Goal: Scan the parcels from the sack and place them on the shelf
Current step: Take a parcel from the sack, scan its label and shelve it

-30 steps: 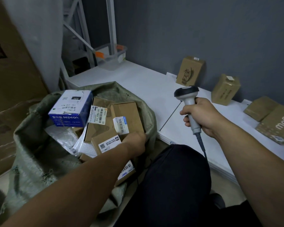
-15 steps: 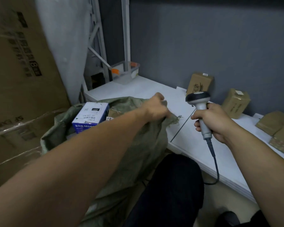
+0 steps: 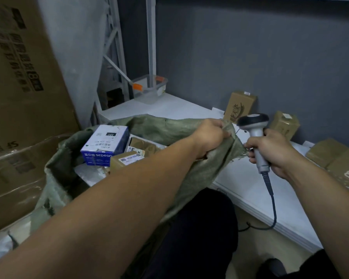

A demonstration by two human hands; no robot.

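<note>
Left hand [image 3: 210, 137] clenched on the rim of the green woven sack [image 3: 169, 128]. The fabric is bunched in my fist and held up beside the front edge of the shelf [image 3: 248, 186]. Right hand [image 3: 270, 153] wrapped round the handle of the scanner [image 3: 253, 121], head upward. Its cable [image 3: 272, 202] hangs over the shelf's front edge.

In the sack's mouth: blue sepeon box [image 3: 105, 146] on top, brown labelled parcel [image 3: 127, 159] touching its right side.

Along the shelf's back edge: printed brown box [image 3: 240, 106] upright, plain brown box [image 3: 283, 125] near it. Flat cartons [image 3: 328, 153] toward the right edge. Clear tub [image 3: 150, 88] in the far left corner. Large cardboard carton [image 3: 18, 81] stands left of the sack.
</note>
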